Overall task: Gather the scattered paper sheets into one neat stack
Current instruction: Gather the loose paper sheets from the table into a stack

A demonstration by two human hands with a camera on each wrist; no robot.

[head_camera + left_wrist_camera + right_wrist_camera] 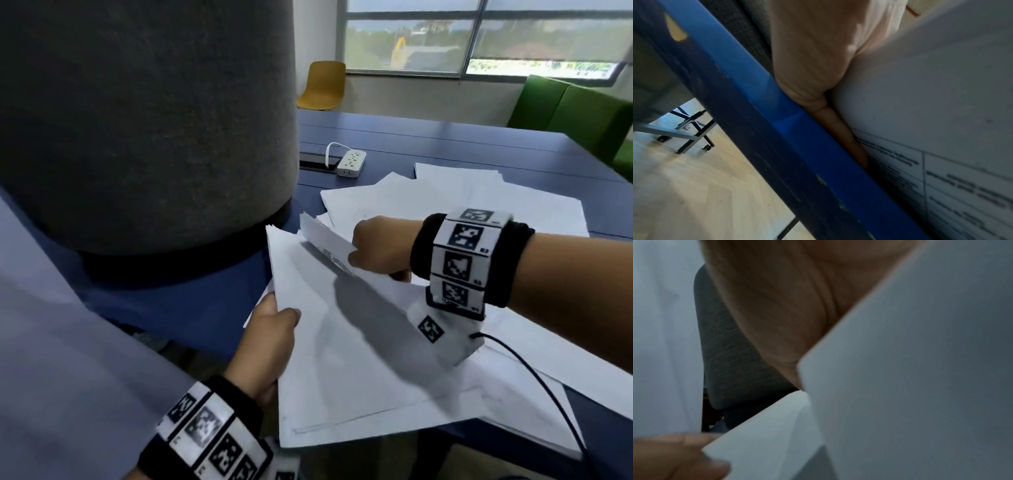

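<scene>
Paper sheets (349, 359) are lying in a loose, fanned heap on the blue table (445, 144), some of them overhanging its near edge, and a thick batch of them is being lifted off the heap by the person. At the far left a big grey felt-covered column (147, 113) is standing on the table, just beside the papers. The left hand (270, 342) is gripping the left edge of the lifted batch, thumb lying on top and fingers curled underneath; the left wrist view is showing those fingers (840, 134) wedged between the table's edge and a printed underside with ruled lines. Further right, the right hand (380, 245) is pinching the upper edge of one curling sheet (325, 240), its printed text showing; its grip is narrow, closed on that sheet. Both wrists are wearing black bands with black-and-white marker tiles. Behind the hands more sheets are spreading toward the right side of the table. A white power strip (351, 163) is lying beyond them, well apart, and a yellow chair (323, 85) and a green sofa (579, 113) are standing by the window.
</scene>
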